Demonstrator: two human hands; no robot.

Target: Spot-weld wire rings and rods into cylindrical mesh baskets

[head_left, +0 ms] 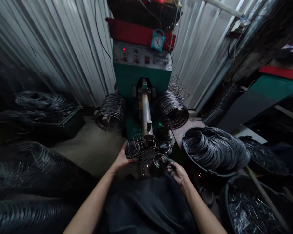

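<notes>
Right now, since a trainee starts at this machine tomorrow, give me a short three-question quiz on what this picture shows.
1. True or false: the left hand touches the round wire-mesh cage.
2. What fills the black round tub to the right of the right hand? A) loose wire rings B) red bolts C) water
3. What colour is the machine band behind the small teal round clock?
Key: 1 true; 2 A; 3 red.

Bare left hand (121,161), bare right hand (177,173), bare forearms, black creased garment (146,204) over the lap
</notes>
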